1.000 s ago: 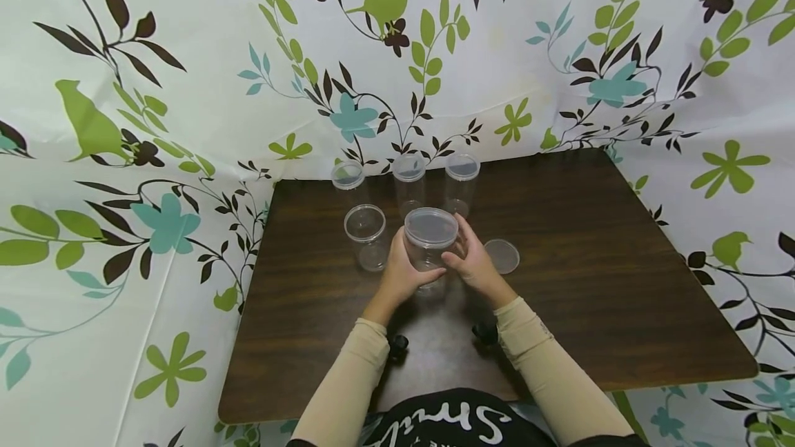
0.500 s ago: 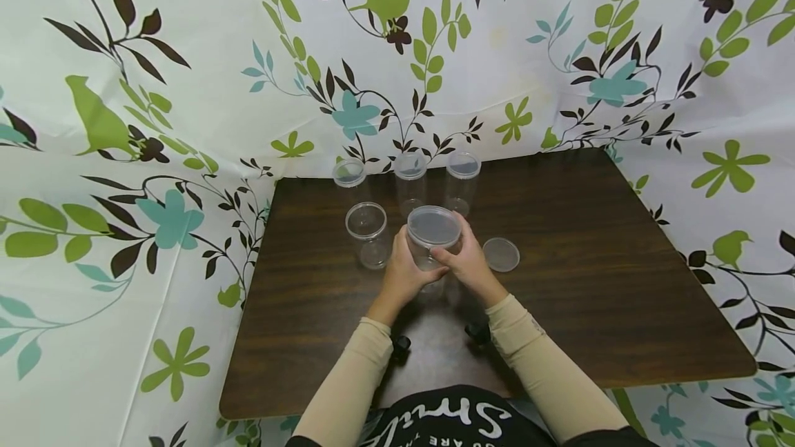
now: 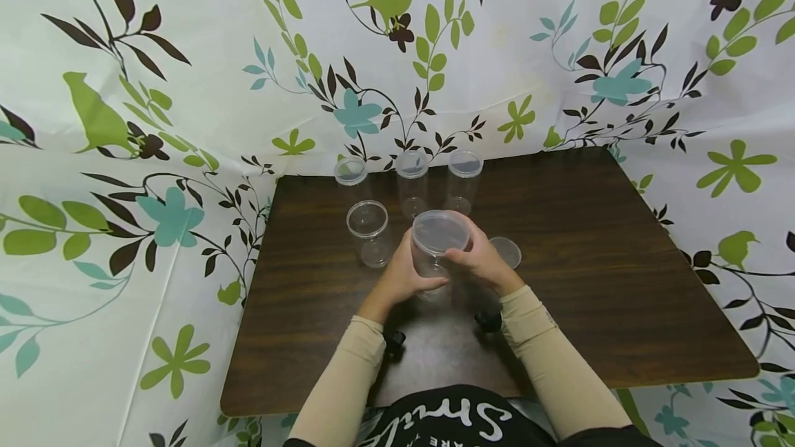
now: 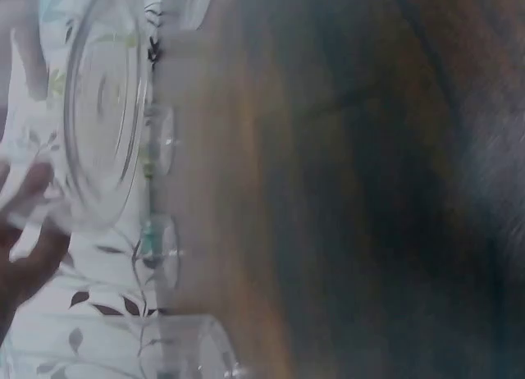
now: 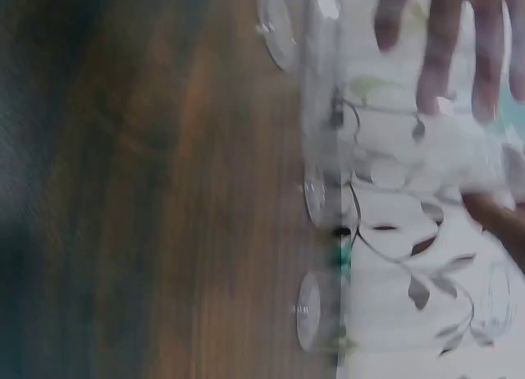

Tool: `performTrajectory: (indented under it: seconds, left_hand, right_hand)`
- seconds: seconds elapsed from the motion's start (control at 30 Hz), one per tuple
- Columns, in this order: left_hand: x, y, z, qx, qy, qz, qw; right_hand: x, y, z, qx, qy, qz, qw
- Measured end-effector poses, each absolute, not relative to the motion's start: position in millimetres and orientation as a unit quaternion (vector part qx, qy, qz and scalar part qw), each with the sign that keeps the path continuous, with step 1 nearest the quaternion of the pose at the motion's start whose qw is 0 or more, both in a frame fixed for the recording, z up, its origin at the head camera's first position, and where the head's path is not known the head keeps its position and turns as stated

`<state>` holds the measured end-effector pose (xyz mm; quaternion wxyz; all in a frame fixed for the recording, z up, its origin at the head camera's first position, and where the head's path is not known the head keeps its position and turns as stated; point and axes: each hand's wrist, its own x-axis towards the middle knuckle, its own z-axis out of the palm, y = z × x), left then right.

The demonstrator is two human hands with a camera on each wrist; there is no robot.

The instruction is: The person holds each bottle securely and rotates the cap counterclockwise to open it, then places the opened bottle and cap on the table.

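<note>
Both hands grip a clear, round plastic jar (image 3: 439, 232) with a translucent lid, over the middle of the table. My left hand (image 3: 399, 278) curls round its left side, thumb across the front. On the other side, my right hand (image 3: 486, 259) holds it with the thumb near the rim; its other fingers are hidden behind the jar. In the left wrist view the jar's round base (image 4: 105, 108) shows, apparently raised off the table. A loose clear lid (image 3: 508, 252) lies just right of my right hand. Left of my left hand stands an uncovered jar (image 3: 371, 243).
Along the back edge of the dark wooden table (image 3: 596, 281) stand three lidded jars, the left one (image 3: 351, 174), the middle one (image 3: 413, 178) and the right one (image 3: 464, 178). A patterned sheet (image 3: 397, 88) hangs behind. Small black devices (image 3: 487, 321) sit beneath the wrists.
The held jar has shifted slightly right and towards the person. My right thumb has slid right along its rim, and both hands have moved with the jar. The other jars have not moved.
</note>
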<state>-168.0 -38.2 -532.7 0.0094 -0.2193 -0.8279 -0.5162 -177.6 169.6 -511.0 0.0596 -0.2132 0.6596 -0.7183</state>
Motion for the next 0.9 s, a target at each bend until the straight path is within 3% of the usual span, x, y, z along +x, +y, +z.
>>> performTrajectory:
  seconds: [0.27,0.47,0.63,0.9]
  left_hand:
    - [-167,-49,-523,-0.295,-0.731,-0.600,-0.137]
    - [-165,-54,-521,-0.317,-0.706,-0.604,-0.192]
    - [-166,-53,-523,-0.318,-0.676,-0.635,-0.196]
    - [-167,-51,-529,-0.286,-0.683,-0.657,-0.145]
  right_hand:
    - [-188,185,-511,-0.347,0.571,-0.727,0.159]
    - [-193,185,-514,-0.392,0.532,-0.722,0.204]
    - [-192,184,-517,-0.383,0.522,-0.731,0.214]
    - [-191,181,-526,-0.331,0.522,-0.769,0.162]
